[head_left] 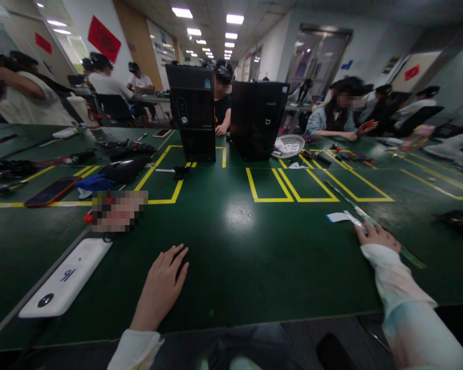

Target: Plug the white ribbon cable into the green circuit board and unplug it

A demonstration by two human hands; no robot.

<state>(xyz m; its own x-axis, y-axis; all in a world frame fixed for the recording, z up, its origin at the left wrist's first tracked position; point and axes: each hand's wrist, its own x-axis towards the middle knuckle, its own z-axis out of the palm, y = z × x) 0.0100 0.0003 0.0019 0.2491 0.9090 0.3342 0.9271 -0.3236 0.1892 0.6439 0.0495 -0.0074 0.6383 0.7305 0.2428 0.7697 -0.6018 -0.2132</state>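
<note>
My left hand rests palm down on the green tabletop, fingers stretched out, holding nothing. At the right, my right hand is curled over a long, narrow green circuit strip, which lies slantwise on the table and passes under my fingers. A white flat ribbon cable with a blue end sticks out to the left beside my right fingertips. How this cable joins the strip is hidden by my hand. A white elongated device with a round dark button lies left of my left hand.
Two black computer towers stand ahead. Yellow tape marks boxes on the table. A white basket sits right of the towers. At left lie a phone, a blue item and dark cables. Several people sit beyond.
</note>
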